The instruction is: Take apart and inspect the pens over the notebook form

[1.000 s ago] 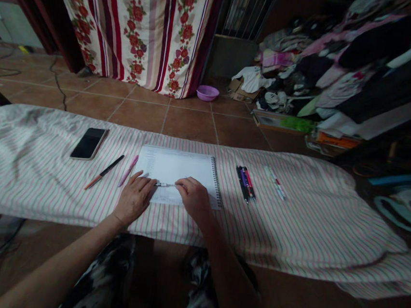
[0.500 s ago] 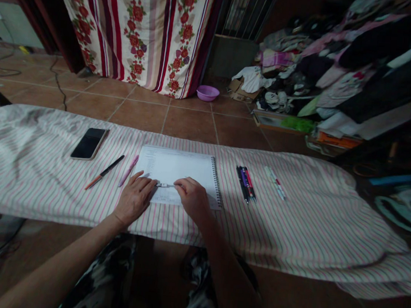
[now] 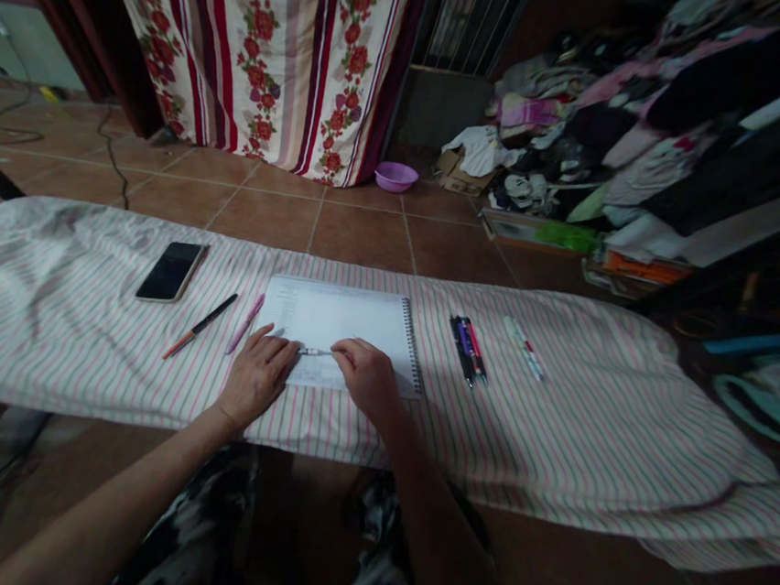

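Observation:
A spiral notebook (image 3: 339,315) lies on the striped cloth with its coil on the right side. Just above its lower part, a slim white-and-dark pen (image 3: 313,352) spans the gap between my hands. My left hand (image 3: 259,372) has its fingertips closed on the pen's left end, over the page's left edge. At the other end, my right hand (image 3: 363,368) pinches the thin tip with thumb and forefinger. Both fingertips hide the pen's ends. Left of the notebook lie a pink pen (image 3: 245,323) and a black-and-orange pen (image 3: 200,326).
A phone (image 3: 171,271) rests at the far left of the striped cloth (image 3: 591,422). Several pens (image 3: 467,348) lie together right of the notebook, beside a white pen (image 3: 523,349). Beyond are a purple basin (image 3: 396,177), a floral curtain (image 3: 288,62) and piled clothes (image 3: 586,118).
Hardly anything differs. Both hands keep the pen in nearly the same place over the notebook, and the view has shifted very slightly.

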A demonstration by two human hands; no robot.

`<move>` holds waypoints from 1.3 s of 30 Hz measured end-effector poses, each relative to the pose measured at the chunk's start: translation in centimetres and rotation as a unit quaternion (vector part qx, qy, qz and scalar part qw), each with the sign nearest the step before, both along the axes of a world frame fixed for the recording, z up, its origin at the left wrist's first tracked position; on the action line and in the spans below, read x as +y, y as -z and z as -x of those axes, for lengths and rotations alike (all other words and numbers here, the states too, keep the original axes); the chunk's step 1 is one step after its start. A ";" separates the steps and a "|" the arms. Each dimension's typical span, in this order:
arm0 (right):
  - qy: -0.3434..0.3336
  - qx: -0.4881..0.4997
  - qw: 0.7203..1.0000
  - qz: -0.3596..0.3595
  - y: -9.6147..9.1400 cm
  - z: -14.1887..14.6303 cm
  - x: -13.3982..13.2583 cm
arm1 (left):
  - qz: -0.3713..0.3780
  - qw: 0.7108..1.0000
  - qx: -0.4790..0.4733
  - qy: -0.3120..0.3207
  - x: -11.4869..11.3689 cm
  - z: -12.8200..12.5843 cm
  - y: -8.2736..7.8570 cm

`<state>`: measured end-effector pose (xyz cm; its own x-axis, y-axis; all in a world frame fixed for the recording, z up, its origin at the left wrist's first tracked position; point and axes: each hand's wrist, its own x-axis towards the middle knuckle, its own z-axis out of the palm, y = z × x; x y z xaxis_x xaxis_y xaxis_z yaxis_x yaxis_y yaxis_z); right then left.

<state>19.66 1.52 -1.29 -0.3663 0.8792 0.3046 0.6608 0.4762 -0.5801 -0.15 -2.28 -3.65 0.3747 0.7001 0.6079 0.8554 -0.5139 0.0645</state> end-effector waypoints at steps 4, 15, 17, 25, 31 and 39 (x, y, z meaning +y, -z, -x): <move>-0.003 0.018 1.000 0.020 -0.1 0.1 -0.1 | -0.002 1.000 0.000 0.001 -0.1 0.0 -0.2; -0.011 0.048 0.998 0.027 0.4 0.4 0.0 | -0.002 1.000 0.006 0.011 0.0 0.1 -0.1; -0.014 0.051 0.998 0.029 0.4 0.5 0.0 | -0.001 1.000 0.005 0.009 0.0 0.1 -0.1; -0.015 0.063 0.997 0.036 0.8 0.7 0.0 | 0.003 1.000 0.012 0.014 -0.1 0.1 0.0; 0.000 0.103 0.992 0.071 0.4 0.6 0.1 | -0.004 1.000 -0.002 0.012 0.0 0.1 0.0; 0.007 0.115 0.989 0.093 0.7 0.6 0.0 | -0.008 1.000 -0.013 0.000 0.0 0.2 0.1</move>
<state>19.07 1.54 -2.02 -0.2926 0.9328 0.2103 0.5069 0.3377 -0.7931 -0.30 -2.24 -3.73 0.3588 0.6903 0.6284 0.8539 -0.5145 0.0777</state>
